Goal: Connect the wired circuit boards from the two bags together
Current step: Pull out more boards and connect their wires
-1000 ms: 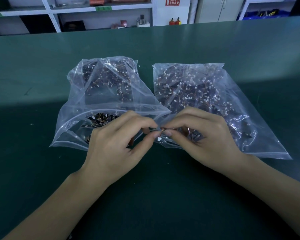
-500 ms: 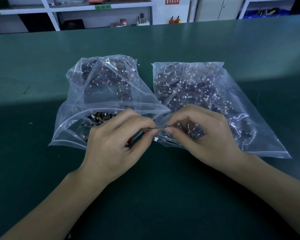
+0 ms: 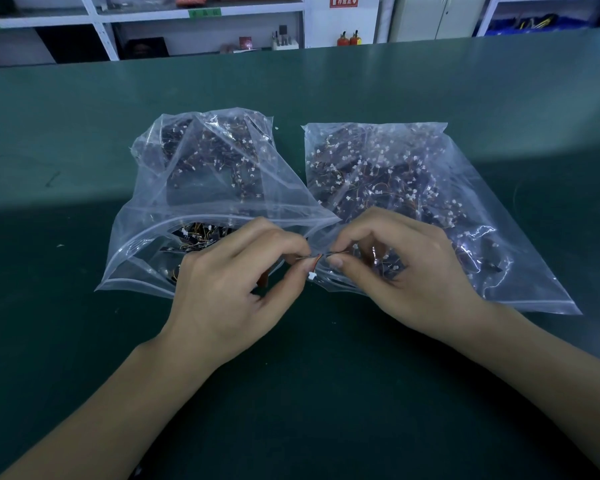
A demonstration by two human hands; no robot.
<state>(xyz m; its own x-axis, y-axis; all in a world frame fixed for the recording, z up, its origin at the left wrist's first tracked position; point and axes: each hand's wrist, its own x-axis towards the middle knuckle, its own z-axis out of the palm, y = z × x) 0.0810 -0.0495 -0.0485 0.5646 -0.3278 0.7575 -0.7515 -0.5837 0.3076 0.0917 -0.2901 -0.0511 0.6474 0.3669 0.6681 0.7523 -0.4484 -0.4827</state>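
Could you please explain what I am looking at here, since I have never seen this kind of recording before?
There is no machine here: a person works with bare hands, and the single picture comes from a camera worn on the head, looking forward and down. On the green table lie two clear plastic bags, the left bag and the right bag, both full of small dark circuit boards with thin wires and white plugs. The left hand and the right hand meet between the bags, each with a pinching grip on the thin wires; a white plug hangs below. Shelves stand behind.
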